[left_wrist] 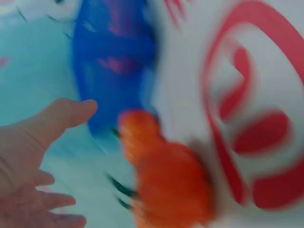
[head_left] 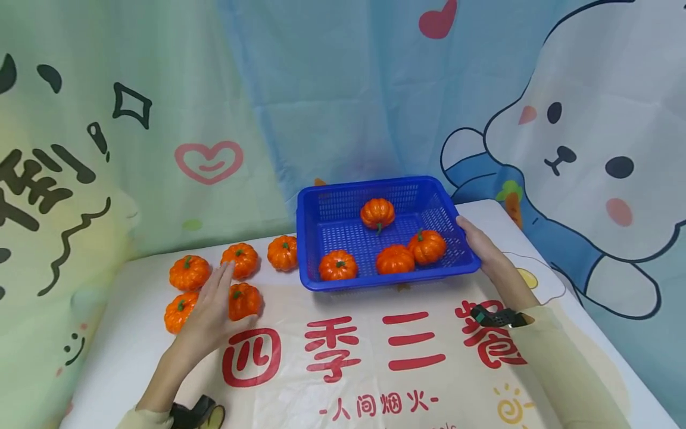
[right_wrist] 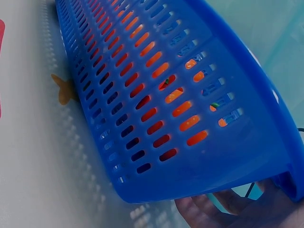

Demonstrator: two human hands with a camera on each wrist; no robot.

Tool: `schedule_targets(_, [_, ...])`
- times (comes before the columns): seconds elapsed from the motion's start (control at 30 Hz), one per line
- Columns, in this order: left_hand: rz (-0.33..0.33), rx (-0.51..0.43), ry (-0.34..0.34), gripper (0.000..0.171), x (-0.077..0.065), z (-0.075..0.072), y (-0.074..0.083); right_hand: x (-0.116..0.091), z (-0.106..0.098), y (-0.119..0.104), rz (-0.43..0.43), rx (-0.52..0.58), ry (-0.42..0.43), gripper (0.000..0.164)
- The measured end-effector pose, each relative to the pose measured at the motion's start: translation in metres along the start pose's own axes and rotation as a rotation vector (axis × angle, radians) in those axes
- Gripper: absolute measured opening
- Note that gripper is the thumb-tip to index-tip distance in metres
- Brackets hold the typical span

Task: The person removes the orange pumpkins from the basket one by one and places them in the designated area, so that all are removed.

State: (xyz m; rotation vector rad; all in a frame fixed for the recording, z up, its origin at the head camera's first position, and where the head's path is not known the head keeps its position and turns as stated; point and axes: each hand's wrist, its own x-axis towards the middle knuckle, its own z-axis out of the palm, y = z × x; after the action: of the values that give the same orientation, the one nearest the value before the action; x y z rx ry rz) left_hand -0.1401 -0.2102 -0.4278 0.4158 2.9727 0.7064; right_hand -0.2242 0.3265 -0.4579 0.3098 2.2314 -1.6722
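Note:
A blue plastic basket (head_left: 302,238) with slotted walls holds several small orange pumpkins, among them a pumpkin (head_left: 377,214) toward its back. My right hand (head_left: 479,241) grips the basket's right end; in the right wrist view its fingers (right_wrist: 204,211) curl against the outside below the rim. My left hand (head_left: 209,313) is over the loose pumpkins at the left, fingers extended and thumb apart, partly covering a pumpkin (head_left: 179,310). Near its thumb sits another pumpkin (head_left: 245,301). The left wrist view is blurred, showing the thumb spread away from the fingers.
More loose pumpkins lie along the back left of the table, including one pumpkin (head_left: 190,272) at the far left and one pumpkin (head_left: 282,253) beside the basket. A printed cloth (head_left: 375,381) with red characters covers the table's front. A patterned curtain (head_left: 332,89) hangs behind.

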Motion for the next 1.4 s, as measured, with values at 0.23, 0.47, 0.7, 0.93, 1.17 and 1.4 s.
schedule_targets(0.23, [0.159, -0.134, -0.032, 0.101, -0.015, 0.004, 0.046, -0.001, -0.001, 0.000, -0.002, -0.006, 0.009, 0.077])
schedule_targets(0.47, [0.170, -0.207, -0.169, 0.096, -0.025, 0.023, 0.068, 0.002, 0.001, 0.000, 0.056, -0.039, 0.020, 0.080])
schedule_targets(0.7, [0.167, -0.322, -0.367, 0.090, -0.027, 0.041, 0.085, 0.002, 0.003, 0.002, 0.018, -0.018, 0.006, 0.076])
schedule_targets(0.93, [0.226, -0.372, -0.481, 0.086, -0.015, 0.048, 0.102, 0.000, 0.004, 0.003, 0.003, -0.009, 0.001, 0.077])
schedule_targets(1.17, [0.419, -0.303, -0.461, 0.082, 0.044, 0.028, 0.146, 0.000, -0.001, 0.001, -0.008, 0.001, 0.000, 0.078])
schedule_targets(1.4, [0.492, -0.207, -0.570, 0.078, 0.156, 0.031, 0.202, -0.001, -0.005, 0.000, -0.011, 0.009, 0.001, 0.076])
